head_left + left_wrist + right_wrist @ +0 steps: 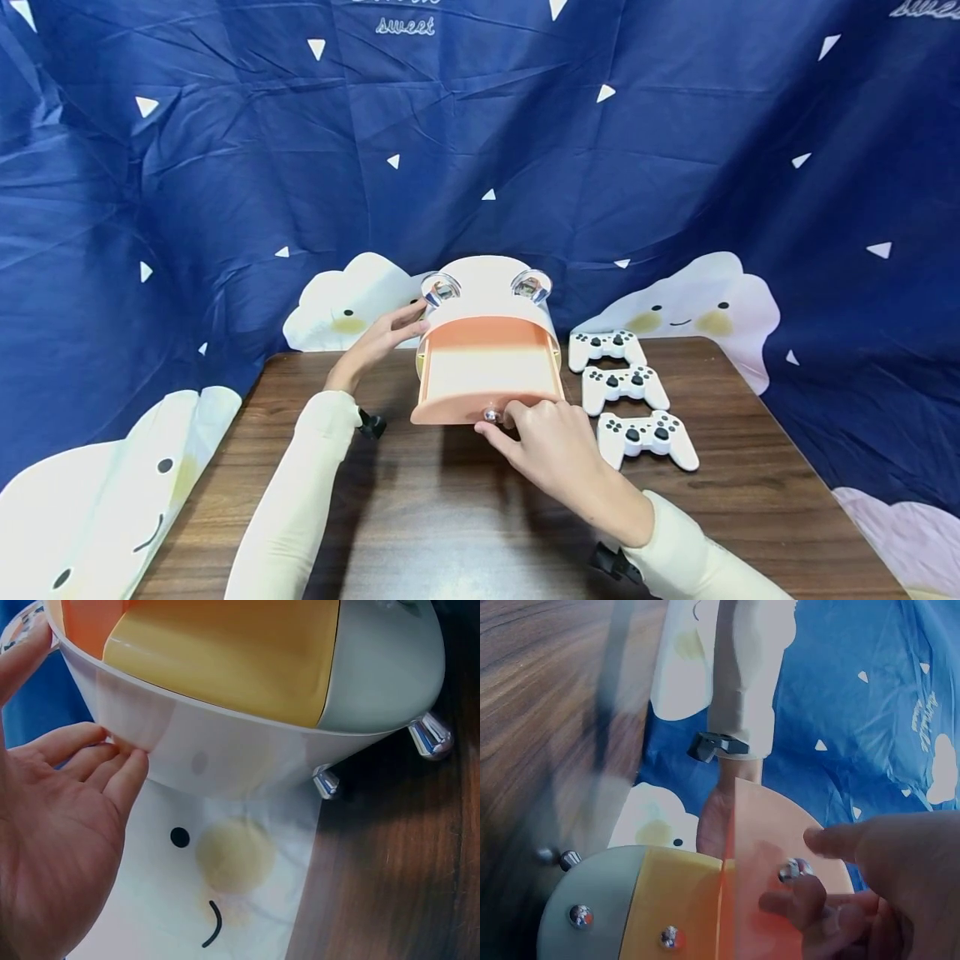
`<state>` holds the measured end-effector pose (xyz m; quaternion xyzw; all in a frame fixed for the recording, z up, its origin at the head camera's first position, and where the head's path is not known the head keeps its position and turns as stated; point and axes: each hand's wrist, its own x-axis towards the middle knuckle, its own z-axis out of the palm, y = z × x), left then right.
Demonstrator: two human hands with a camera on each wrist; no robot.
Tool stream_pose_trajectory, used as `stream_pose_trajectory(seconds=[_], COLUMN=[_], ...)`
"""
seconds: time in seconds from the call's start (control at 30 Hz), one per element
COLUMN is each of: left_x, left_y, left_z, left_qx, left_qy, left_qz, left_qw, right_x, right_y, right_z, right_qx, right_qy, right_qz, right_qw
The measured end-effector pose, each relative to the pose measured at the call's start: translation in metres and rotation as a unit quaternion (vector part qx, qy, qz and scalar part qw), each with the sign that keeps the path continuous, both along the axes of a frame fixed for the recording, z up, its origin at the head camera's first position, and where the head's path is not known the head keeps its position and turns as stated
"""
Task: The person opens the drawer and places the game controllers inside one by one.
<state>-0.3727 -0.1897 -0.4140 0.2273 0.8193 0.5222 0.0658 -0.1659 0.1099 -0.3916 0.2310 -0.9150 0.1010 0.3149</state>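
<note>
A small rounded white drawer cabinet (483, 287) with two shiny silver eye-like rings on top stands mid-table. Its orange top drawer (491, 367) is pulled well out, and nothing shows inside. My right hand (555, 442) pinches the silver knob (790, 871) on that drawer's front between thumb and curled fingers. Along the cabinet's left side lies my left hand (67, 825), its fingers extended and fingertips against the white shell. Below, the yellow drawer (679, 896) and the grey-green drawer (592, 889) are closed, each with a silver knob.
Three white game controllers (625, 388) lie in a column right of the cabinet on the brown wooden table (420, 533). Behind hangs a blue cloth (495, 125) with white triangles and clouds. Short silver feet (431, 737) hold the cabinet up.
</note>
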Motion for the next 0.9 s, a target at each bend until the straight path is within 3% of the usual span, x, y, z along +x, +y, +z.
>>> stream_pose_trajectory(seconds=[0.27, 0.5, 0.9], left_x=[-0.001, -0.001, -0.001], left_y=[-0.001, -0.002, -0.001], left_z=[-0.001, 0.000, -0.001], left_qx=[0.001, 0.002, 0.010], left_qy=[0.004, -0.001, -0.002], left_qz=[-0.002, 0.003, 0.001], left_qw=[1.0000, 1.0000, 0.9999], right_x=[0.000, -0.003, -0.029], right_y=[0.025, 0.058, 0.126], right_z=[0.020, 0.039, 0.044], right_qx=[-0.036, -0.054, 0.014], right_qy=[-0.079, -0.118, -0.175], right_qz=[0.034, 0.031, 0.075], right_qw=[0.9957, 0.9911, 0.9817])
